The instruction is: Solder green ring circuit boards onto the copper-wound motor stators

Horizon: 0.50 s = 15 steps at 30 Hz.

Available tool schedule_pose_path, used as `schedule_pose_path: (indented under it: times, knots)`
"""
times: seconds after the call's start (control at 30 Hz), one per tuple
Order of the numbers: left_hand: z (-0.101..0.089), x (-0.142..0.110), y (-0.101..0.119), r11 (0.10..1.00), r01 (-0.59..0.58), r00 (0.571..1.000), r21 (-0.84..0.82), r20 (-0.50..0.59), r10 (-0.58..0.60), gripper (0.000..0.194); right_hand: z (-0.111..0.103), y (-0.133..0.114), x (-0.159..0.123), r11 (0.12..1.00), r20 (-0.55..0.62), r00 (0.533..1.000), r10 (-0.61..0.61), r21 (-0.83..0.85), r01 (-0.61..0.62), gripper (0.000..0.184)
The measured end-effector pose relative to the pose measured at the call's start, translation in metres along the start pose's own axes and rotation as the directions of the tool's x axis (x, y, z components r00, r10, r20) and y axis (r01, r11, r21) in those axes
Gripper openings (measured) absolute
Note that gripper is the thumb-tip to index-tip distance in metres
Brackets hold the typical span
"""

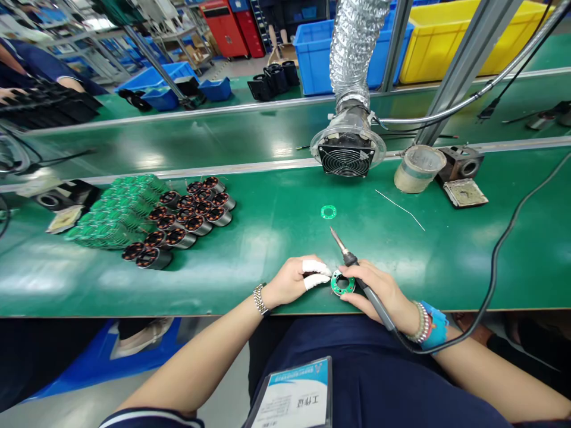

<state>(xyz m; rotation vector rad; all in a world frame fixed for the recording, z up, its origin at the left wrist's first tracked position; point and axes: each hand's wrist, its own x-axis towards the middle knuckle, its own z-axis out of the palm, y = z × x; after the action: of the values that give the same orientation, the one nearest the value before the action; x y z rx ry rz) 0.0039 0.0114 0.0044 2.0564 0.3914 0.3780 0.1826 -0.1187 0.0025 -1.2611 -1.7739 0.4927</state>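
Observation:
A ring-shaped green circuit board [342, 283], which seems to sit on a round part beneath it, is near the bench's front edge. My right hand [386, 292] is closed on a soldering iron [372, 297], its tip pointing up and away to the left, while the thumb and a finger grip the board's right side. White covers wrap two fingers of my left hand [297, 279], which are pinched at the board's left edge; anything tiny between them is hidden. Beyond the iron's tip, another green ring board [329, 212] lies flat on the green bench.
Copper-wound motor stators [198, 224] stand in rows at left beside stacked green boards [122, 208]. A fume fan [347, 159] hangs ahead. Solder wire [399, 209], a round tub [419, 169] and an iron stand [461, 166] are at right. The iron's cable [493, 267] loops past my right arm.

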Motion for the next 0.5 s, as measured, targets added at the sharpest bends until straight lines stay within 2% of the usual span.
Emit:
schedule_pose_path:
  times: [0.07, 0.13, 0.2, 0.27, 0.33, 0.37, 0.43, 0.5]
  knots:
    - [0.005, 0.001, 0.004, 0.999, 0.026, 0.999, 0.043, -0.033, -0.025, 0.010, 0.000, 0.000, 0.000, 1.000, -0.003, 1.000, -0.004, -0.011, 0.004, 0.033]
    - [0.013, 0.001, 0.010, 0.991, 0.122, 0.988, 0.050, -0.101, -0.117, 0.011, 0.000, -0.001, 0.001, 1.000, -0.008, 1.000, -0.010, -0.024, 0.010, 0.032]
    - [0.024, 0.001, 0.017, 0.971, 0.238, 0.952, 0.026, -0.202, -0.228, 0.014, 0.001, -0.001, 0.001, 0.999, -0.019, 1.000, -0.019, -0.032, 0.018, 0.031]
    - [0.035, 0.000, 0.023, 0.948, 0.316, 0.900, 0.036, -0.327, -0.288, 0.015, 0.002, -0.002, 0.001, 0.999, -0.025, 0.999, -0.022, -0.040, 0.021, 0.031]
    - [0.044, -0.004, 0.028, 0.937, 0.325, 0.867, 0.127, -0.435, -0.242, 0.013, 0.003, -0.002, 0.000, 0.999, -0.022, 1.000, -0.020, -0.048, 0.019, 0.030]
    - [0.047, -0.007, 0.030, 0.933, 0.305, 0.867, 0.193, -0.461, -0.188, 0.012, 0.003, -0.002, -0.001, 0.998, -0.016, 1.000, -0.018, -0.052, 0.017, 0.029]
    - [0.051, -0.015, 0.033, 0.917, 0.228, 0.894, 0.327, -0.443, -0.064, 0.009, 0.004, -0.002, -0.002, 0.998, -0.005, 1.000, -0.014, -0.055, 0.014, 0.028]
    - [0.051, -0.024, 0.035, 0.883, 0.136, 0.934, 0.449, -0.355, 0.036, 0.015, 0.005, -0.001, -0.002, 0.999, 0.003, 1.000, -0.013, -0.050, 0.014, 0.028]
